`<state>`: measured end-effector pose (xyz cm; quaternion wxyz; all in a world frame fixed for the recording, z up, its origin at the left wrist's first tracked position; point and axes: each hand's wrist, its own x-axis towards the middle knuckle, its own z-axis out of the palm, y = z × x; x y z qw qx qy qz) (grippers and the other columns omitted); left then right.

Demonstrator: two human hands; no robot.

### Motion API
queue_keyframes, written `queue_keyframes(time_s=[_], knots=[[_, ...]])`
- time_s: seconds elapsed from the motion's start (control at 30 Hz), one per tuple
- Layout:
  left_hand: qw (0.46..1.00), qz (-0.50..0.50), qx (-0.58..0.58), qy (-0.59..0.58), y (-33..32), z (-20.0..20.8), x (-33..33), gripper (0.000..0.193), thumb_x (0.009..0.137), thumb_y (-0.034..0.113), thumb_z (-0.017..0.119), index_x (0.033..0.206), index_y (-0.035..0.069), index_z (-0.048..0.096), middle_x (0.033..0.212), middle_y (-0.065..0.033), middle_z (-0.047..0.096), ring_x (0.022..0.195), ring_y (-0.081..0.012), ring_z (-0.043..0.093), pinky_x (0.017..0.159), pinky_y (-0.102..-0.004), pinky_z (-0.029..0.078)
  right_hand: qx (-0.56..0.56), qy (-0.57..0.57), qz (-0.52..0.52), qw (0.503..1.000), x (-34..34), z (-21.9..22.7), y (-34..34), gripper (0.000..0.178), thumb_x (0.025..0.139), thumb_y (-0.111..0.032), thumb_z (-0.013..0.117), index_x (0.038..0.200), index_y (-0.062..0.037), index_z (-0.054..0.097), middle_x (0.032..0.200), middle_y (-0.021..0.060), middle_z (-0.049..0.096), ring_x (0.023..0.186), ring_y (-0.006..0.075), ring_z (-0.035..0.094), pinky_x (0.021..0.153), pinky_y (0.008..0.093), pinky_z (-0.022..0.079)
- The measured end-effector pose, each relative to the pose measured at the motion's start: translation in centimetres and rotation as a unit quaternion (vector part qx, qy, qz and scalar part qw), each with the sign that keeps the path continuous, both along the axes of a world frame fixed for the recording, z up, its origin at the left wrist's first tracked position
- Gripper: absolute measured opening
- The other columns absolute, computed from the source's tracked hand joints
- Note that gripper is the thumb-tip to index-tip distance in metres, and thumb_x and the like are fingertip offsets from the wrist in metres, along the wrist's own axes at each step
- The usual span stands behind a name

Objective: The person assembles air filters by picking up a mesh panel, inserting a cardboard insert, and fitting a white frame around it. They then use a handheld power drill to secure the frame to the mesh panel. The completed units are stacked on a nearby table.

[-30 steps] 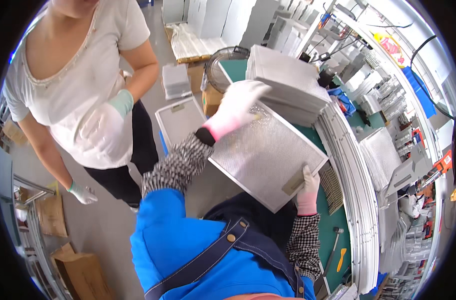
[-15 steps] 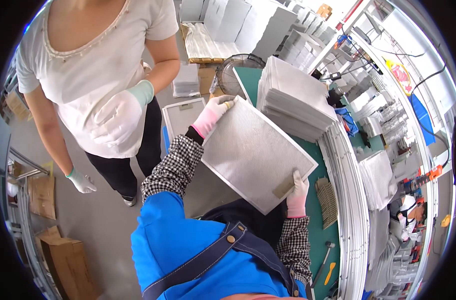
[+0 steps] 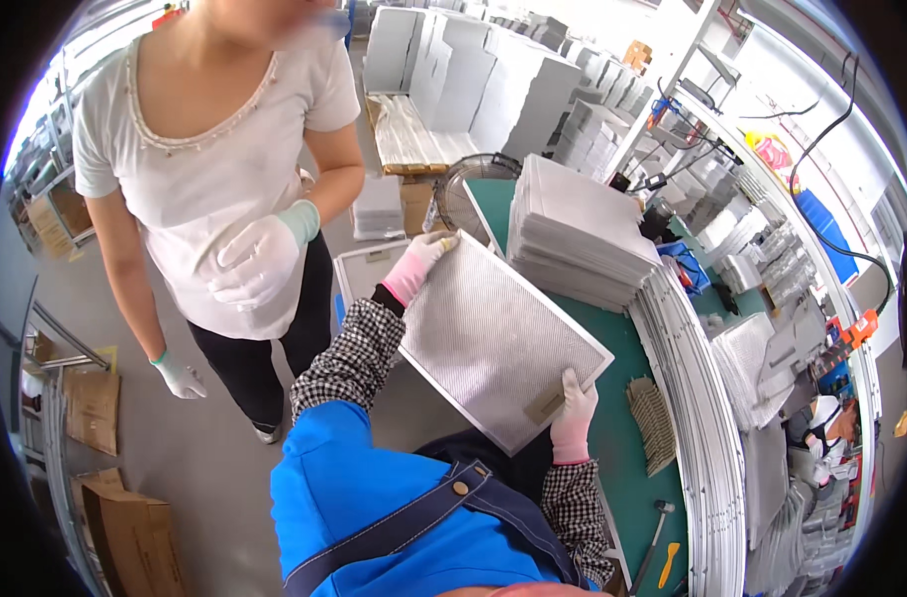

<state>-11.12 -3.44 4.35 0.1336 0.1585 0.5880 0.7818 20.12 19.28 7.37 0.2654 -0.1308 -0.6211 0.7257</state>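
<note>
A rectangular mesh panel with a thin silvery frame is held tilted in front of me, between my body and the green workbench. My left hand, in a pink and white glove, grips its far left corner with the fingers closed. At the near right edge my gloved right hand clasps the frame, thumb on the upper face beside a small tan label. Behind it, another framed panel is partly hidden by my left arm.
A stack of grey sheets stands on the green workbench, beside long white frame strips. A ribbed bundle, hammer and yellow tool lie nearer. A co-worker in white gloves stands at left.
My viewpoint has shifted, so the surroundings sit lower in the picture. The panel stays in both hands, turned only slightly. The co-worker's pose is nearly the same.
</note>
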Motion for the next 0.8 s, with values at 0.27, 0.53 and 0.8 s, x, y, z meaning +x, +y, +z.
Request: queue_keyframes(time_s=[0.27,0.53,0.8], knots=[[0.990,0.057,-0.127,0.033,0.2,0.6,1.8,0.049,0.100,0.037,0.061,0.127,-0.004,0.066,0.116,-0.0138,0.072,0.106,-0.0192,0.065,0.095,-0.0299,0.049,-0.010,0.025,-0.029,0.999,0.7,1.5,-1.9,0.038,0.100,-0.011,0.060,0.131,0.0090,0.053,0.123,0.0094,0.063,0.109,0.0182,0.060,0.098,0.0329,0.046],[0.963,0.250,-0.098,0.002,0.2,-12.0,-0.6,0.041,0.105,0.029,0.048,0.116,-0.004,0.069,0.098,-0.0142,0.074,0.087,-0.0200,0.067,0.078,-0.0323,0.051,0.023,0.059,-0.059,0.996,1.2,1.6,-1.2,0.049,0.103,-0.020,0.057,0.141,0.0078,0.044,0.135,0.0142,0.056,0.118,0.0231,0.057,0.105,0.0365,0.043],[0.952,0.140,-0.247,-0.112,2.0,-27.6,10.8,0.041,0.099,0.030,0.052,0.105,-0.007,0.069,0.093,-0.0228,0.072,0.091,-0.0386,0.067,0.082,-0.0456,0.052,-0.001,0.071,-0.089,0.994,0.8,1.8,-1.1,0.046,0.104,-0.019,0.055,0.139,0.0085,0.045,0.133,0.0126,0.056,0.116,0.0201,0.057,0.102,0.0344,0.044]])
